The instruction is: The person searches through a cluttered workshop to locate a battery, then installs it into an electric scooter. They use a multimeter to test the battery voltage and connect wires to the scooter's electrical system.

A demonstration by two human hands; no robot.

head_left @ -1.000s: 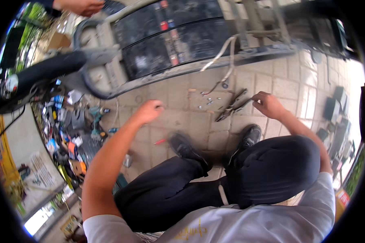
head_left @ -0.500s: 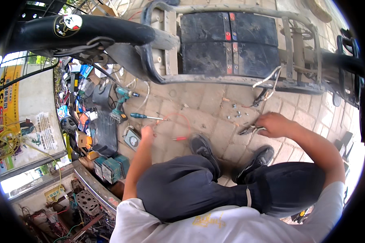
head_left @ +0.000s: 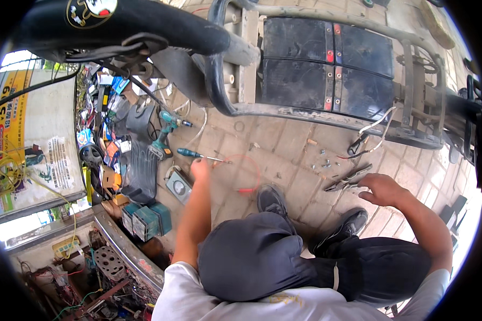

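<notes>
My left hand (head_left: 200, 169) hovers low over the paving with its fingers curled closed; whatever lies in them, if anything, is hidden. Beside it are a screwdriver (head_left: 189, 153) with a blue handle and a grey box with a round dial (head_left: 179, 186). A thin red lead with a red probe (head_left: 245, 190) lies to its right. Near my right shoe, a pair of pliers (head_left: 349, 179) rests on the bricks. My right hand (head_left: 384, 190) is just right of the pliers, fingers loosely bent and apart, holding nothing visible.
Ahead stands a vehicle frame (head_left: 284, 115) with black batteries (head_left: 297, 80) and loose wire ends (head_left: 377, 125). Several small screws (head_left: 325, 160) lie before it. At left are a teal drill (head_left: 166, 131), a black plastic panel (head_left: 142, 160), teal battery packs (head_left: 149, 220) and piled parts.
My right hand has let go of the pliers and drawn slightly away to the right. The whole view has shifted, so the frame and ground things appear farther right.
</notes>
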